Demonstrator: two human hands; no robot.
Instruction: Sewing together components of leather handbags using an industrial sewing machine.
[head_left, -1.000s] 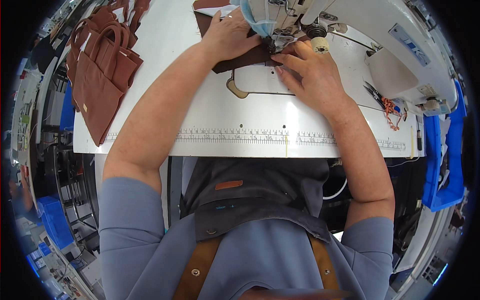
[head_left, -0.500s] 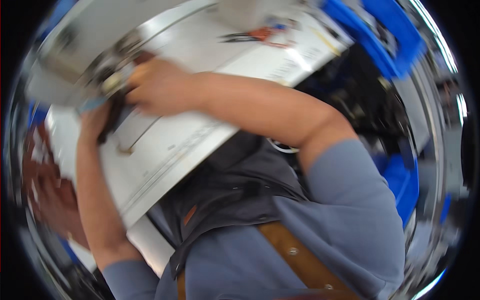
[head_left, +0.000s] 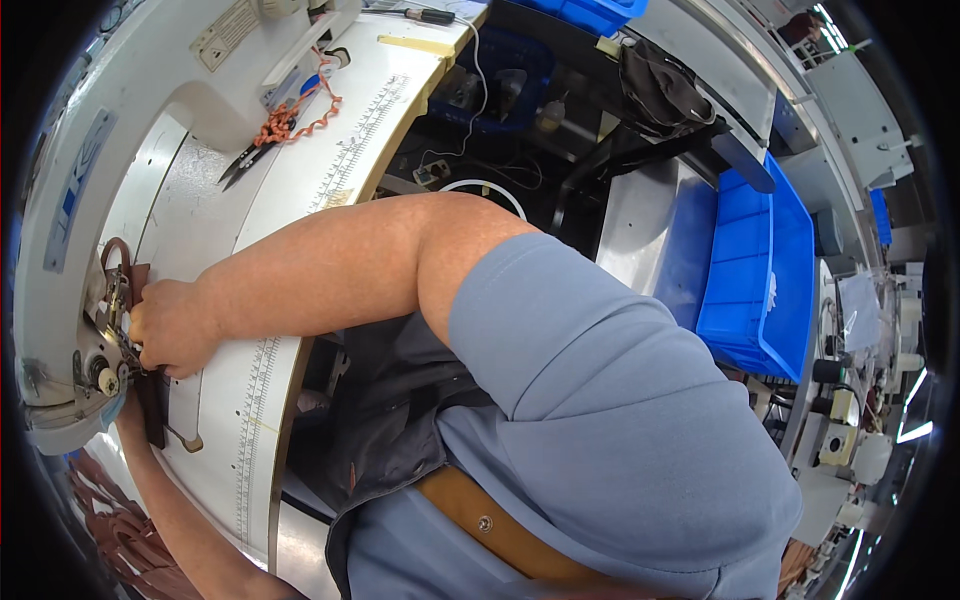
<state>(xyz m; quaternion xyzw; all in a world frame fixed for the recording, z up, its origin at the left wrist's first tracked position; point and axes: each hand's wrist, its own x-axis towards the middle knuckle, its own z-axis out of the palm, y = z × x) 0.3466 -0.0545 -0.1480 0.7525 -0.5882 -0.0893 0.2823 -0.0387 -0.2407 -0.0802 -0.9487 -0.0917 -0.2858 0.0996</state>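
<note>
The brown piece (head_left: 152, 412) sits under the sewing machine (head_left: 48, 325). Right hand (head_left: 178, 325) is half-curled beside it, can't tell its grip; left hand's (head_left: 130, 412) fingers are hidden. I'd guide lightly, fingertips clear.

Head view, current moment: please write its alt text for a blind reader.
A person's right hand touches brown material at a white sewing machine; the left hand is mostly hidden. Snips lie on the white table, a blue bin farther right.
</note>
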